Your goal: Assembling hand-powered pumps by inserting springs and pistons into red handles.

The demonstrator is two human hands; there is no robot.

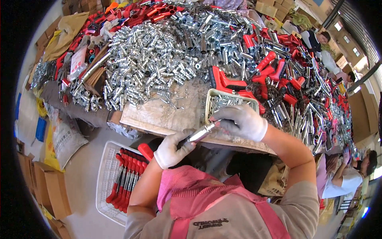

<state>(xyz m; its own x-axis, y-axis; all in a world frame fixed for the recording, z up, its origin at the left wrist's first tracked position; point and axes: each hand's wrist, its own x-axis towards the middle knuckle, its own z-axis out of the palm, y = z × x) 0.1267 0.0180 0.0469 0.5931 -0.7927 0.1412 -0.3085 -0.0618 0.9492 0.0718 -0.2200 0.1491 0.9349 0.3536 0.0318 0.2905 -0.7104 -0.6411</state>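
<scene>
One metal tube [199, 134], diagonally up-right

Bare cloth [153, 119]: my open lane, running left of the tray [208, 104] along the front edge; small loose parts [173, 102] dot its far side.
Silver pile [155, 59]: walls off the lane's back.
Red handles [229, 81]: crowd right behind the tray, so I see little way in there.
Tool [201, 133]: bars the gap between left hand [171, 150] and right hand [242, 121].
Floor [81, 175]: I have room between the basket [100, 171] and the cartons [55, 185]; a sack [65, 137] blocks the far end.
</scene>
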